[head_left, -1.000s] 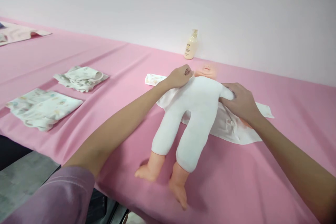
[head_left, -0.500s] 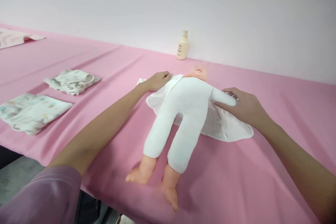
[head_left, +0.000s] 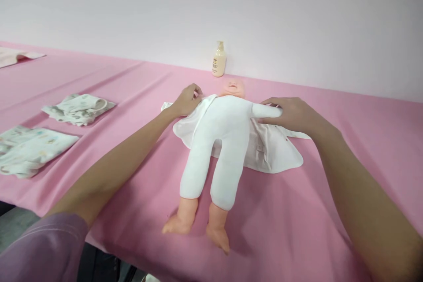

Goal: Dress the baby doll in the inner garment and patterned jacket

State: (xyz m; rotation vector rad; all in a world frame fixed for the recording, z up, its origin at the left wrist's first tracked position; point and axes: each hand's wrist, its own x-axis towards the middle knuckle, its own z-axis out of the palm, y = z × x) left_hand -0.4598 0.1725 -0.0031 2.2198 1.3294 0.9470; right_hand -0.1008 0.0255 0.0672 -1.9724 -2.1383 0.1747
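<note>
While the doll (head_left: 224,136) lies on its back near the middle of the pink table cover (head_left: 132,83), head toward the wall and bare feet toward the near edge, I have one hand at each of its shoulders.

Left hand (head_left: 187,101): fingers pinched together on the edge of the white garment (head_left: 277,152), just beside the doll's neck. The garment is spread open beneath the doll's body.

Right hand (head_left: 291,113): closed loosely around the end of the doll's outstretched arm, which rests over the garment's other flap.

Handling, as I judge it: the pinch belongs close to the collar edge, so that the cloth draws flat instead of bunching under the back. The arm is best held by its end, straight and low, so that the body does not roll off the middle of the cloth. Pulls from the two sides should balance.

Surroundings: a pump bottle (head_left: 219,59) stands at the wall just behind the head. Two folded printed cloths (head_left: 78,108) (head_left: 31,150) lie well apart to the left.
</note>
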